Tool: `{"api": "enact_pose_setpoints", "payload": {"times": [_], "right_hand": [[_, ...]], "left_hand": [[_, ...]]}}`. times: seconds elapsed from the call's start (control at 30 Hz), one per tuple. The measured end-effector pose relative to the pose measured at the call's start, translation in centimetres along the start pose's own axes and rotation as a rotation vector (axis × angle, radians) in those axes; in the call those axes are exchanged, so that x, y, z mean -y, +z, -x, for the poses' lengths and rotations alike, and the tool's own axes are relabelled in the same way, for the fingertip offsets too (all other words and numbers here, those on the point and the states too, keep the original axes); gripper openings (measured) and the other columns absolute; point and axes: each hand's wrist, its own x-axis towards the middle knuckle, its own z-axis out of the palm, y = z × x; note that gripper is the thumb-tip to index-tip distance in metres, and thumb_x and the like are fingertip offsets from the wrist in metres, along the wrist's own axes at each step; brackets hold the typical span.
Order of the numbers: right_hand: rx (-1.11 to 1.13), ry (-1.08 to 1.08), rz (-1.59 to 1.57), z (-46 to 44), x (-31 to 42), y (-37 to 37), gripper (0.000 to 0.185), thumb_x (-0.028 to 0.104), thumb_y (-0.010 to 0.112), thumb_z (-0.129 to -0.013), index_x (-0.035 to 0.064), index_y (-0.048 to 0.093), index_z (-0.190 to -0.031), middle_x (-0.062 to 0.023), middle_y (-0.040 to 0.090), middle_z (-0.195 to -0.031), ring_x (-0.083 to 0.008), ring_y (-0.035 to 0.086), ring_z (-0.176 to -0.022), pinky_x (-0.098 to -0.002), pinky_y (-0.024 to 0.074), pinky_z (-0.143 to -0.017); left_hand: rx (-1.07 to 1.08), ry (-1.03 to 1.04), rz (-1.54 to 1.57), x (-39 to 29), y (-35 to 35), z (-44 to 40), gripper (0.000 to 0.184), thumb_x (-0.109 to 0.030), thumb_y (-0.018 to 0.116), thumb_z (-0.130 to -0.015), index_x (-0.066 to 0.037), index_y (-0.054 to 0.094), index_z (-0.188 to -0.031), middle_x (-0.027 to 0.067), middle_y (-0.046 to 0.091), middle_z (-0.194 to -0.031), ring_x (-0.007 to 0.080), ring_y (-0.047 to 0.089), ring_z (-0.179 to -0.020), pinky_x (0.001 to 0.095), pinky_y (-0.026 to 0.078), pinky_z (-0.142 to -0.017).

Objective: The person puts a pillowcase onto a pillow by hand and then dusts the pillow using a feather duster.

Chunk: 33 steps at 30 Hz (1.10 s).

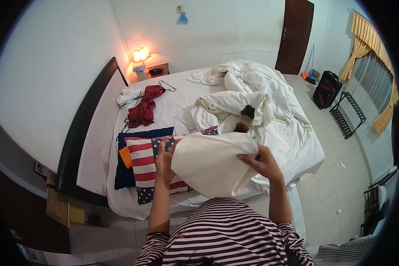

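Observation:
A plain white cloth (213, 164), possibly a cushion cover, is stretched between my two hands in front of my striped shirt. My left hand (165, 163) grips its left edge, fingers partly behind the fabric. The right edge is pinched by my right hand (262, 163), with the thumb on the near side. Beneath and left of the cloth lies a stars-and-stripes cushion (142, 165), partly covered by it. This cushion rests on a dark blue one (124, 175) with an orange patch (125, 157). A brown-and-black feather duster (244, 119) lies just beyond the cloth.
On the bed (181, 97) are a rumpled white duvet (279, 102), dark red clothing (142, 108) and wire hangers (168, 86). A lit lamp (141, 54) stands at the far corner. A black suitcase (327, 90) and a rack (348, 114) are on the right.

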Motion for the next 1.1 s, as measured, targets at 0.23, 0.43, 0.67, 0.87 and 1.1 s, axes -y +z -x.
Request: {"api": "enact_pose_setpoints", "payload": {"times": [0.23, 0.43, 0.67, 0.87, 1.1], "right_hand": [[-0.040, -0.350, 0.436, -0.1, 2.4, -2.9, 0.025, 0.010, 0.078, -0.072, 0.0002, 0.067, -0.093, -0.0061, 0.050, -0.085, -0.0205, 0.047, -0.084, -0.0316, 0.0408, -0.076], [0.210, -0.415, 0.355, 1.2, 4.6, -0.5, 0.021, 0.002, 0.070, -0.077, -0.0001, 0.065, -0.098, -0.0126, 0.057, -0.093, -0.0270, 0.057, -0.086, -0.0344, 0.0452, -0.075], [0.141, -0.179, 0.602, 2.7, 4.9, -0.8, 0.020, 0.014, 0.069, -0.084, 0.0020, 0.063, -0.099, -0.0192, 0.063, -0.080, -0.0363, 0.062, -0.072, -0.0397, 0.0474, -0.064], [-0.032, 0.010, 0.575, 3.5, 2.6, -4.5, 0.031, 0.025, 0.073, -0.082, 0.0071, 0.062, -0.106, -0.0102, 0.064, -0.072, -0.0225, 0.061, -0.064, -0.0338, 0.0462, -0.061], [0.114, 0.168, 0.571, 4.3, -2.8, -6.9, 0.021, 0.015, 0.070, -0.085, 0.0071, 0.065, -0.104, -0.0026, 0.057, -0.073, -0.0103, 0.048, -0.062, -0.0266, 0.0418, -0.060]], "left_hand": [[0.343, -0.504, -0.876, 4.0, -5.7, -0.7, 0.082, -0.032, 0.067, -0.087, -0.017, 0.018, -0.151, 0.0145, 0.060, -0.124, 0.0237, 0.057, -0.116, 0.0342, 0.044, -0.096], [0.600, 0.051, -1.266, 6.6, 2.0, -1.2, 0.076, -0.029, 0.072, -0.081, -0.018, 0.034, -0.145, 0.0119, 0.032, -0.151, 0.0295, 0.018, -0.144, 0.0447, 0.016, -0.116], [0.638, 0.112, -1.152, 6.5, 2.7, -4.5, 0.021, 0.002, 0.057, -0.088, -0.005, 0.060, -0.108, 0.0111, 0.064, -0.118, 0.0191, 0.058, -0.114, 0.0311, 0.040, -0.102], [0.454, 0.180, -1.260, -1.7, 6.0, -2.5, 0.006, -0.002, 0.056, -0.092, 0.002, 0.060, -0.092, 0.0023, 0.060, -0.081, 0.0078, 0.051, -0.074, 0.0215, 0.044, -0.070], [0.379, 0.291, -1.422, -5.9, 6.2, -1.0, 0.004, -0.001, 0.057, -0.089, 0.002, 0.060, -0.091, 0.0079, 0.064, -0.076, 0.0110, 0.057, -0.069, 0.0248, 0.045, -0.065]]}}
